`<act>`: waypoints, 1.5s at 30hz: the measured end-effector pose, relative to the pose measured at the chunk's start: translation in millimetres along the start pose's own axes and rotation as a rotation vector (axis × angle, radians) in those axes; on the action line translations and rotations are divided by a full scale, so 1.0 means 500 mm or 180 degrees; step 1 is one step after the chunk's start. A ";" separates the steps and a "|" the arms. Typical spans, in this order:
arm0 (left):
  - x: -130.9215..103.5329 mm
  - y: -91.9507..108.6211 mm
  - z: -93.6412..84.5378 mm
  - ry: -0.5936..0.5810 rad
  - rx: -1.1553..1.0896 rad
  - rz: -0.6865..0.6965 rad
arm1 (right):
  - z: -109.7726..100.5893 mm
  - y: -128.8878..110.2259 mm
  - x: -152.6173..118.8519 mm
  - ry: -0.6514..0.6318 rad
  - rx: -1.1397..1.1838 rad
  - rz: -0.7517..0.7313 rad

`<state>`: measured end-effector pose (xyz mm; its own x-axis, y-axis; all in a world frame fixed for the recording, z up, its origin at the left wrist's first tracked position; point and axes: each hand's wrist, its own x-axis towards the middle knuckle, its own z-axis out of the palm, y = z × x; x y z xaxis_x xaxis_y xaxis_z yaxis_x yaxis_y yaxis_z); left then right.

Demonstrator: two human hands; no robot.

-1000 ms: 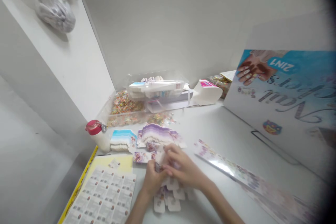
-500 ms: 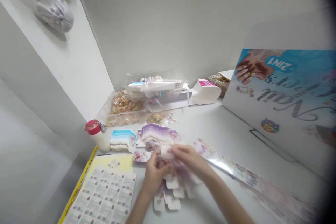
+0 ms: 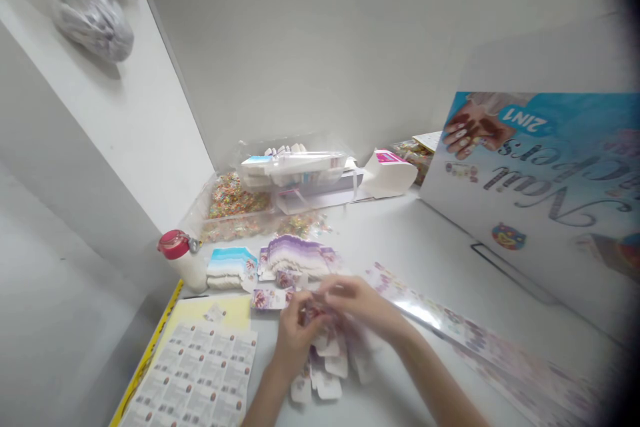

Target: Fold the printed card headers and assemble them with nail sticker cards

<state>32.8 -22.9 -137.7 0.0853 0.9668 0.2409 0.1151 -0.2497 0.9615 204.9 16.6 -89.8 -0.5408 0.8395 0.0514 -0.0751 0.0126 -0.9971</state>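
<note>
My left hand (image 3: pixel 296 328) is closed around a small purple-and-white printed carton (image 3: pixel 315 310) at the lower middle. Against the top end of that carton, the fingers of my right hand (image 3: pixel 350 300) are bent together; motion blurs them. Below both hands lie several flat white-and-purple cartons (image 3: pixel 327 383) with rounded flaps, overlapping one another. Another small purple printed carton (image 3: pixel 269 299) rests just left of my left hand. Behind the hands stand a row of purple cartons (image 3: pixel 297 253) and a shorter stack of blue ones (image 3: pixel 231 265).
A sheet of white labels (image 3: pixel 195 373) lies at the left front, near a bottle with a red lid (image 3: pixel 175 245). Clear bins of colourful bits (image 3: pixel 237 197) stand behind. Glossy printed strips (image 3: pixel 450 327) and a large printed box (image 3: pixel 540 213) occupy the right.
The white flap at the top of the held carton no longer shows, and my right fingers have bent over that end. My left hand keeps its hold. The view has shifted slightly.
</note>
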 end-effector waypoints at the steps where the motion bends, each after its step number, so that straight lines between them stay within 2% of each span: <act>1: 0.001 0.002 -0.001 0.0019 0.0008 0.0023 | 0.000 -0.004 -0.001 0.0011 -0.0158 -0.0101; 7: 0.001 0.003 -0.001 0.0106 0.0203 0.0192 | 0.021 -0.002 0.002 0.0401 -0.0108 0.0043; 11: -0.002 -0.007 0.004 0.0283 -0.0069 0.0125 | 0.036 0.003 0.004 0.0551 -0.0026 0.0017; 14: -0.005 -0.013 0.007 0.0254 -0.0352 -0.0017 | 0.040 0.003 0.004 0.0574 0.0017 -0.0003; 18: -0.006 -0.013 0.006 0.0210 -0.0453 -0.0023 | 0.031 0.003 0.006 0.0481 -0.0258 -0.0158; 22: -0.004 -0.015 0.003 0.0375 -0.0025 0.0217 | 0.014 -0.004 0.003 0.0187 -0.0838 -0.0469; 28: 0.008 0.003 -0.017 0.0539 0.0414 0.0196 | 0.017 -0.006 0.005 -0.0034 -0.1059 -0.0532; 30: 0.018 0.017 -0.037 0.0360 0.0703 0.0193 | 0.017 0.012 0.014 0.0188 -0.1203 -0.0532; 32: 0.029 0.026 -0.060 0.0065 0.0993 0.0204 | 0.007 0.041 0.026 0.0724 -0.1601 -0.0446; 35: 0.043 0.026 -0.087 0.0008 0.1185 0.0177 | -0.022 0.093 0.041 0.1436 -0.2340 -0.0233; 39: 0.052 0.005 -0.094 0.0303 0.1335 0.0069 | -0.052 0.133 0.044 0.1526 -0.2648 -0.0078; 45: 0.048 0.000 -0.083 0.0608 0.1289 -0.0046 | -0.054 0.129 0.040 0.1647 -0.2731 -0.0196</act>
<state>-6.1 2.5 -126.2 -0.0992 0.9535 0.2847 0.4965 -0.2006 0.8446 211.9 48.9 -154.8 -0.1103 0.9545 0.2770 0.6491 0.2802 -0.7072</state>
